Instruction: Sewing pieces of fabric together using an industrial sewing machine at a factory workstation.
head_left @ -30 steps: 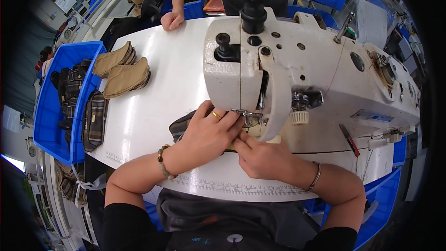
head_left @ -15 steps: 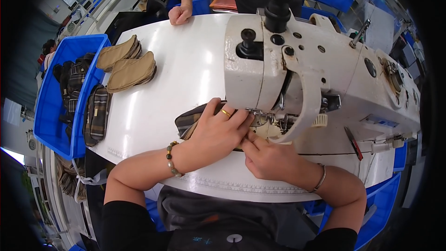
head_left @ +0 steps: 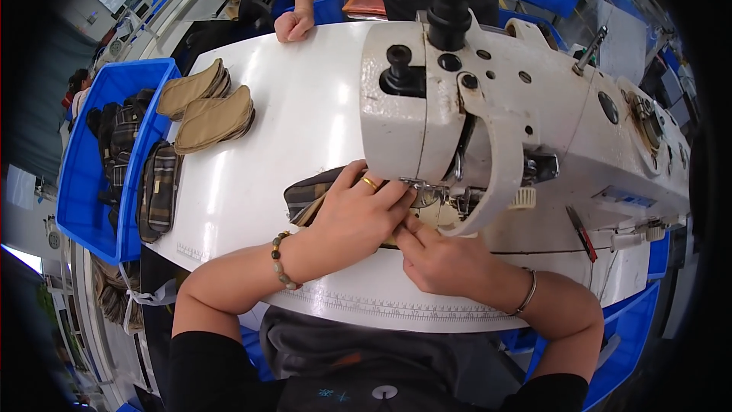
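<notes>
A brown and grey plaid fabric piece [head_left: 306,195], looking like a shoe upper, lies at the sewing machine [head_left: 457,137], its right part hidden under my fingers. My left hand [head_left: 358,214] is closed over it, fingertips by the metal presser foot [head_left: 429,192]. Close against the left fingertips, my right hand [head_left: 441,258] is pinched, thumb and fingers together just in front of the needle area. What lies between the right fingertips is hidden. A thin yellowish edge shows below the left fingers.
Stacked tan sole-shaped pieces [head_left: 213,118] lie at the table's far left. Beside them are a blue bin [head_left: 126,160] of plaid pieces and another plaid piece [head_left: 158,191]. Red-handled snips [head_left: 582,235] rest right of the machine. Across the table, another person's fist [head_left: 294,25] rests.
The view has shifted very slightly. Both hands keep the same grip at the machine, and the plaid piece shows hardly any movement.
</notes>
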`<state>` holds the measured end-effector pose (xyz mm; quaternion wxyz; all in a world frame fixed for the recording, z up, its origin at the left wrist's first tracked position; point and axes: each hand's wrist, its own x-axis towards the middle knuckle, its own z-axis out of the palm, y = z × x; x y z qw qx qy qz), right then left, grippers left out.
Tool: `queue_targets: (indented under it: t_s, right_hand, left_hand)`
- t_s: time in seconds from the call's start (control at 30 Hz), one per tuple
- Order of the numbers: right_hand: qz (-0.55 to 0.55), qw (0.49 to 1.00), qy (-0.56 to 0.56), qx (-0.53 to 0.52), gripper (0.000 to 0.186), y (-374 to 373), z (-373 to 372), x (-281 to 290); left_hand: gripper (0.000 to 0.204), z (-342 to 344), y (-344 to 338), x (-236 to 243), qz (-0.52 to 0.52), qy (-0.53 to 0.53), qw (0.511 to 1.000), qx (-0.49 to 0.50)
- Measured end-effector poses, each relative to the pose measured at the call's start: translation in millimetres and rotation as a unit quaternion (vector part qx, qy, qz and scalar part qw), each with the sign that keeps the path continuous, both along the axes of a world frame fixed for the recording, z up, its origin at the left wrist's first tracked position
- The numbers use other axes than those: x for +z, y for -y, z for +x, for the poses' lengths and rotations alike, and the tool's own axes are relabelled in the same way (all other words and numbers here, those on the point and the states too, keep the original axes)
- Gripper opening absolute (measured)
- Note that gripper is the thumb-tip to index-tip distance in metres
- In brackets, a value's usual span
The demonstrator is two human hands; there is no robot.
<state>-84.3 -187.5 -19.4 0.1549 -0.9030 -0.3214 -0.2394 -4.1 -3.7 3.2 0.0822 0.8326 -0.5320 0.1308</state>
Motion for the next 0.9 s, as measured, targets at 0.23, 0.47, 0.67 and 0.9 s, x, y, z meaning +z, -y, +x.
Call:
queue_targets:
  t_s: [0.23,0.47,0.67,0.9]
  right_hand:
    - [-0.006,1.000,-0.003,0.004,0.017,1,-1,1]
    - [-0.020,1.000,0.010,-0.009,0.015,1,-2,3]
    - [-0.016,1.000,0.006,-0.001,0.021,2,-1,-1]
    - [-0.029,1.000,0.007,-0.001,0.025,3,2,-5]
  left_hand:
    - [0.037,0,0,3,-0.008,0.021,1.000,-0.003]
    - [0.035,1,0,5,0.004,-0.026,1.000,0.002]
    - [0.048,3,-10,16,0.024,-0.088,0.996,-0.007]
    - [0.060,4,-6,21,0.055,-0.099,0.994,0.000]
